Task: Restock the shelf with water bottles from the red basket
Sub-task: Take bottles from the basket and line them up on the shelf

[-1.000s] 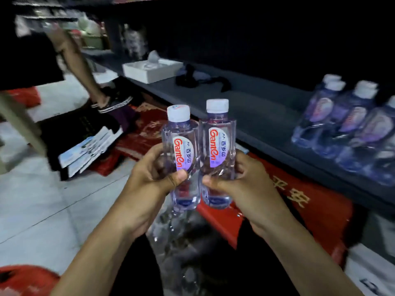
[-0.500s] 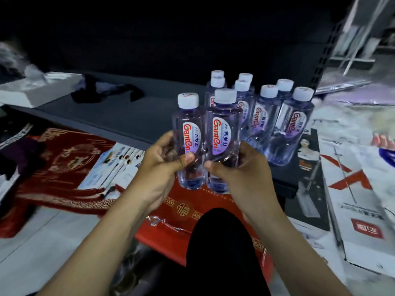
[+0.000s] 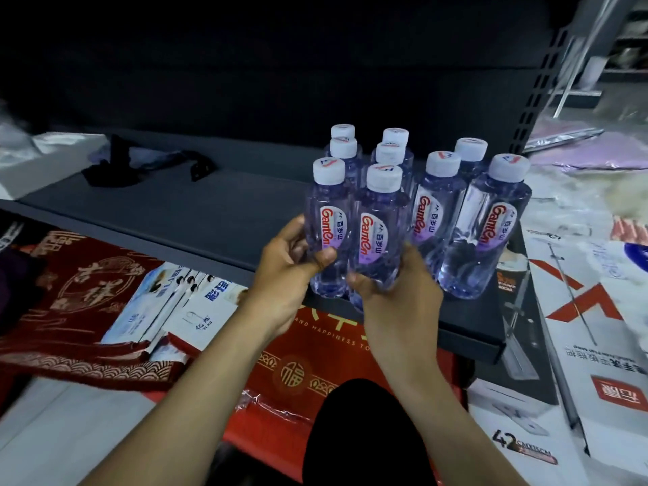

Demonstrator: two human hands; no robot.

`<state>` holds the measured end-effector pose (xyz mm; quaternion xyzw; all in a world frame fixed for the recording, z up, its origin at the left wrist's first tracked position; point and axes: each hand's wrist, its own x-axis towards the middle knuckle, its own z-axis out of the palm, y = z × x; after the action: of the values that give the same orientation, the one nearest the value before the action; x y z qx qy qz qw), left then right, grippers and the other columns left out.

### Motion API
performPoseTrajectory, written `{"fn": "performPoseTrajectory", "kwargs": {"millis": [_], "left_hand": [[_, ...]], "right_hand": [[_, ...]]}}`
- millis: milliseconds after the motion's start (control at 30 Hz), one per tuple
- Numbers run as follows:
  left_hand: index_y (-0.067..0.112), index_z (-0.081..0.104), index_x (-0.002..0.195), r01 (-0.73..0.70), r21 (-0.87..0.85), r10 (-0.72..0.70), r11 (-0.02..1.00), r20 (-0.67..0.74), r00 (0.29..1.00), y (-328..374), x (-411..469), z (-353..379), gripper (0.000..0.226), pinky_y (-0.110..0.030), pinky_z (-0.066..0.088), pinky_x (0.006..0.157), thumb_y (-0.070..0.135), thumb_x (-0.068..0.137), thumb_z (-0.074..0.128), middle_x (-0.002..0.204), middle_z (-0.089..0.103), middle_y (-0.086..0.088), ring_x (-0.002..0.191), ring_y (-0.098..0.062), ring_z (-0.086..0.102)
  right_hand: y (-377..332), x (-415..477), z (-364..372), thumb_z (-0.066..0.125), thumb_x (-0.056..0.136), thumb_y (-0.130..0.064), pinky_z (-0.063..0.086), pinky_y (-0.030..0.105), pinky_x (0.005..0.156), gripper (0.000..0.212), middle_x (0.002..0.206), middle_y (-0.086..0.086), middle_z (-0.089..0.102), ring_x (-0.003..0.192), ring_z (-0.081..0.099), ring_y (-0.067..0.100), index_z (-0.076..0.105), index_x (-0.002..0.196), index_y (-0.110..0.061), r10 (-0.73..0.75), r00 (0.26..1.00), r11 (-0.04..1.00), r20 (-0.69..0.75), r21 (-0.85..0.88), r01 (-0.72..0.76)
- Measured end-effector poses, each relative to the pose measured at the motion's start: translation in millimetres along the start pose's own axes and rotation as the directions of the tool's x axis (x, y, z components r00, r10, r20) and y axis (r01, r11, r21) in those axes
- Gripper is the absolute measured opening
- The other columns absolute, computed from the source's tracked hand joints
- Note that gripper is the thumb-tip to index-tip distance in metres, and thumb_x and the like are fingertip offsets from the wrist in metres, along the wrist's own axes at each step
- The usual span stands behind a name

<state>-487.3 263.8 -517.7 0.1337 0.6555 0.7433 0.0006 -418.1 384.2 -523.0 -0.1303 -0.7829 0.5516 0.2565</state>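
Observation:
My left hand (image 3: 285,275) grips one clear water bottle (image 3: 328,219) with a white cap and a red-lettered label. Beside it my right hand (image 3: 396,296) grips a second bottle (image 3: 377,236) of the same kind. Both bottles are upright, side by side, low over the front of the dark grey shelf (image 3: 196,219), just left of several bottles (image 3: 480,229) standing in rows on it. The red basket is not in view.
A white box (image 3: 31,163) and a black cloth item (image 3: 140,163) lie on the shelf's left part. Below the shelf are red packaged goods (image 3: 298,363), white boxes (image 3: 175,303) and a red mat (image 3: 70,292). Large cartons (image 3: 596,345) lie at right beside the shelf upright (image 3: 540,82).
The view has swung right from the aisle to the shelf's stocked end. Both hands have carried the two bottles forward and down to the shelf, next to the standing rows.

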Motion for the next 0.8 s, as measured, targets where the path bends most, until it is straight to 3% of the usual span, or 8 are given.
{"fn": "performPoseTrajectory", "kwargs": {"millis": [100,200,333,433,500,700,800], "left_hand": [[0.034,0.056,0.116,-0.022,0.029,0.023,0.999,-0.024,0.999,-3.3,4.6,-0.2,0.054,-0.034,0.049,0.101,-0.011,0.087,0.062,0.114,0.071,0.004,0.114,-0.012,0.064],[0.034,0.047,0.117,-0.042,0.074,0.044,0.996,-0.020,0.999,-4.2,3.8,-0.3,0.051,-0.031,0.049,0.102,-0.006,0.090,0.061,0.124,0.065,-0.002,0.117,-0.009,0.062],[0.037,0.042,0.120,-0.070,0.221,0.072,0.973,0.000,0.997,-2.8,-2.5,-2.6,0.052,-0.008,0.048,0.087,0.002,0.089,0.067,0.124,0.061,0.009,0.107,0.012,0.058],[0.044,0.040,0.120,-0.067,0.364,0.071,0.929,0.003,0.997,-7.5,-6.6,-8.9,0.065,-0.001,0.046,0.079,0.003,0.083,0.075,0.121,0.058,0.011,0.101,0.014,0.058],[0.048,0.043,0.118,-0.053,0.413,0.051,0.909,0.017,0.999,-13.3,-9.2,-12.2,0.067,-0.006,0.048,0.080,0.002,0.082,0.076,0.114,0.062,0.014,0.099,0.011,0.061],[0.024,0.055,0.125,-0.076,0.551,0.105,0.831,-0.023,0.994,-19.0,-11.8,-10.0,0.048,0.005,0.042,0.074,0.006,0.085,0.074,0.099,0.063,0.027,0.087,0.025,0.057],[0.020,0.056,0.130,-0.103,0.602,0.149,0.792,-0.027,0.988,-21.7,-7.7,-7.9,0.050,0.006,0.040,0.078,0.005,0.086,0.073,0.106,0.066,0.019,0.088,0.019,0.059]], "right_hand": [[1.0,5.4,3.6,0.075,0.084,-0.007,0.043,-0.001,0.066,0.047,0.103,-0.010,0.066,0.081,0.062,-0.010,0.054,0.124,-0.019,-0.008,1.000,1.000,-0.021,-0.019,0.007],[1.3,8.6,6.8,0.076,0.083,-0.013,0.041,-0.004,0.078,0.051,0.110,-0.009,0.063,0.094,0.056,-0.005,0.052,0.128,-0.018,-0.029,0.999,0.998,-0.046,-0.062,0.026],[5.6,3.2,4.0,0.074,0.084,-0.025,0.040,0.024,0.106,0.061,0.130,-0.003,0.055,0.123,0.050,0.011,0.046,0.137,-0.018,-0.072,0.997,0.968,-0.012,-0.241,0.067],[9.9,-6.5,-0.9,0.069,0.089,-0.030,0.025,0.010,0.097,0.070,0.142,-0.005,0.043,0.130,0.038,0.009,0.032,0.147,-0.019,-0.084,0.996,0.923,0.016,-0.377,0.084],[13.0,-10.3,-2.4,0.066,0.091,-0.032,0.029,0.013,0.094,0.069,0.143,-0.004,0.041,0.130,0.039,0.010,0.028,0.148,-0.018,-0.084,0.996,0.898,0.018,-0.431,0.084],[12.0,-4.9,0.1,0.061,0.094,-0.036,0.041,0.026,0.096,0.064,0.143,0.001,0.046,0.128,0.049,0.017,0.031,0.146,-0.014,-0.069,0.997,0.855,0.020,-0.513,0.069],[9.2,-0.5,3.3,0.056,0.096,-0.038,0.044,0.030,0.094,0.061,0.145,0.003,0.046,0.125,0.053,0.021,0.031,0.146,-0.013,-0.069,0.997,0.821,0.021,-0.567,0.069]]}}
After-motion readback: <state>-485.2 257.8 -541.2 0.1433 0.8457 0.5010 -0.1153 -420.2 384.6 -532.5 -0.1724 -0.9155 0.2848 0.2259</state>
